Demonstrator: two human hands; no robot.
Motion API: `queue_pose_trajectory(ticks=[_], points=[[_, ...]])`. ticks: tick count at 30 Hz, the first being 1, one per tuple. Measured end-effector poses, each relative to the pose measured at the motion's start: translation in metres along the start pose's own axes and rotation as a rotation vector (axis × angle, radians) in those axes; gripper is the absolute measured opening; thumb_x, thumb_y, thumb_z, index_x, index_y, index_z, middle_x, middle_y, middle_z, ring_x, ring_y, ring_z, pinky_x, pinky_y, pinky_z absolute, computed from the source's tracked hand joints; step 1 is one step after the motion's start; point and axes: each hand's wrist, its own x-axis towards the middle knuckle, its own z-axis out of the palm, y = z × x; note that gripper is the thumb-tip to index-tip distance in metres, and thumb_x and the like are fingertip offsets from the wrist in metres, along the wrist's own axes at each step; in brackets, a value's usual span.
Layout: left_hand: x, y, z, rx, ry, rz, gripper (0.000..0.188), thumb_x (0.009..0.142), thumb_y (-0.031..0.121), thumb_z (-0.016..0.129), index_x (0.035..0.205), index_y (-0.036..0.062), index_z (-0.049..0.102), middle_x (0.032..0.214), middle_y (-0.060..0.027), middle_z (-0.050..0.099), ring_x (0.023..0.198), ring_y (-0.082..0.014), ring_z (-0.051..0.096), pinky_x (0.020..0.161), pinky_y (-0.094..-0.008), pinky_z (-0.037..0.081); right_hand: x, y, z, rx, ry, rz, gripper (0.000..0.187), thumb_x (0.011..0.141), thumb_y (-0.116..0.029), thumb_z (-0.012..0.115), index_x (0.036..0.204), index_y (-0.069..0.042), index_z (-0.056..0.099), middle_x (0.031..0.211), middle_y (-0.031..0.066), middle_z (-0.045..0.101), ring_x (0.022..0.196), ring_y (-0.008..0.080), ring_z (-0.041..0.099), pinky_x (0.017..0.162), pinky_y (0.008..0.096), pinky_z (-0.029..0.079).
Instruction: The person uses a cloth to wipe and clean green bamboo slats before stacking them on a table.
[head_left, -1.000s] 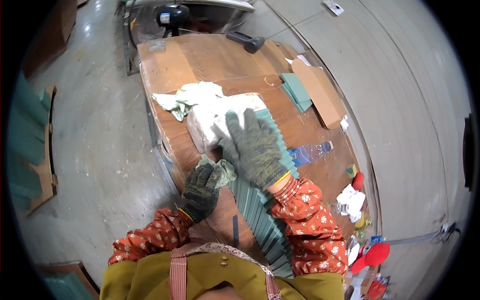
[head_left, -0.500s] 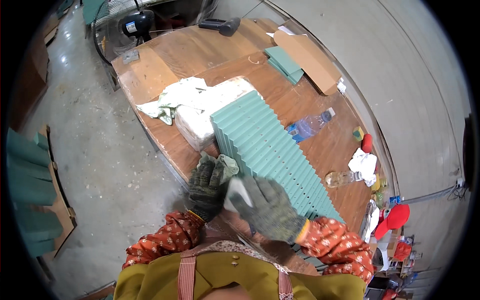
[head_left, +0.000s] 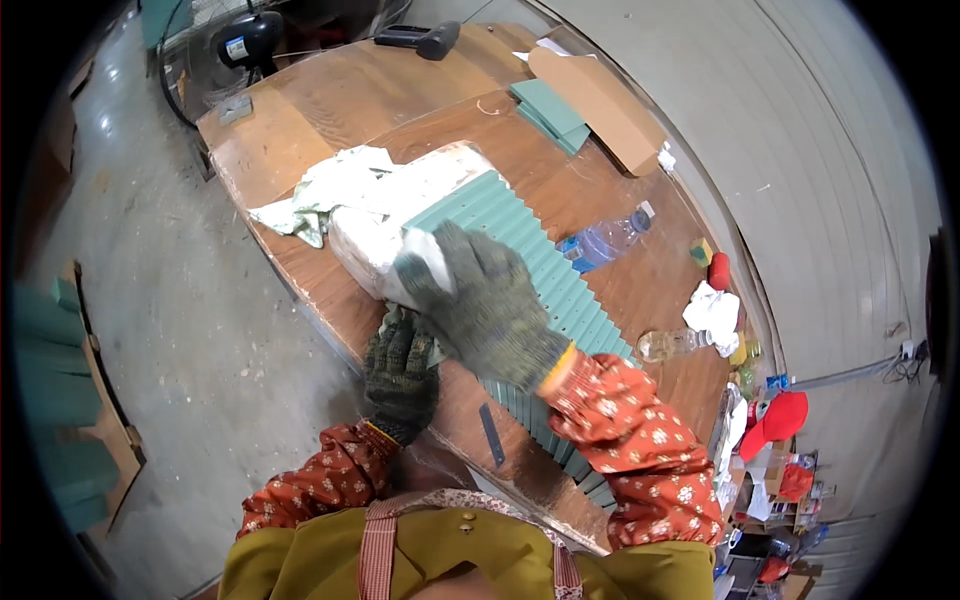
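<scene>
A long row of stacked teal-green panels (head_left: pixel 580 310) with small holes lies slantwise across the wooden table. My right hand (head_left: pixel 490 305), in a dark grey-green knit glove, is over the near left side of the stack. Its fingers are closed on a white pad (head_left: pixel 428 258), possibly a folded cloth or sponge. By the table's left edge, my left hand (head_left: pixel 402 372) wears a matching glove, its fingers curled around a crumpled pale green cloth (head_left: pixel 434 354) that is mostly hidden. Just beyond both hands rests a white plastic-wrapped bundle (head_left: pixel 365 250).
A white and green rag (head_left: pixel 345 185) lies on the bundle. Right of the panels stand or lie a blue-labelled bottle (head_left: pixel 605 243) and a clear bottle (head_left: pixel 672 345). A dark flat strip (head_left: pixel 491 435) is near me. Farther off are loose green plates (head_left: pixel 550 115), cardboard (head_left: pixel 598 110) and a fan (head_left: pixel 250 42).
My right hand has moved up and left with the white pad, from beside my left hand to the panels' far part near the bundle. The dark strip is now uncovered. The view has shifted slightly.
</scene>
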Motion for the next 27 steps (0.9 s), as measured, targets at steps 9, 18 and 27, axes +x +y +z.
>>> queue_pose_trajectory(ticks=[9,18,27], points=[[0.002,0.001,-0.007,-0.019,-0.050,-0.059,0.053,0.079,0.014,0.059,0.130,0.0020,0.051,0.122,-0.0198,0.053,0.114,-0.0377,0.052,0.101,-0.0541,0.037,-0.118,0.005,-0.064,0.083,-0.184,0.249,0.054,0.083,-0.030,0.069,0.131,-0.012,0.053,0.132,0.0246,0.046,0.115,0.0393,0.048,0.095,0.0490,0.040],[0.004,0.002,-0.008,-0.015,-0.046,-0.034,0.052,0.080,0.015,0.059,0.130,0.0013,0.051,0.122,-0.0199,0.054,0.114,-0.0373,0.053,0.101,-0.0538,0.038,-0.022,0.081,-0.022,-0.104,-0.185,0.276,0.051,0.091,-0.035,0.054,0.133,-0.007,0.051,0.126,0.0254,0.053,0.111,0.0408,0.052,0.097,0.0494,0.039],[0.008,0.001,-0.011,0.010,-0.046,-0.037,0.049,0.080,0.013,0.059,0.127,0.0008,0.054,0.120,-0.0202,0.055,0.111,-0.0390,0.054,0.097,-0.0524,0.041,-0.016,0.063,-0.025,-0.043,-0.188,0.298,0.051,0.092,-0.034,0.055,0.136,-0.008,0.050,0.128,0.0314,0.051,0.119,0.0438,0.050,0.102,0.0511,0.036]])
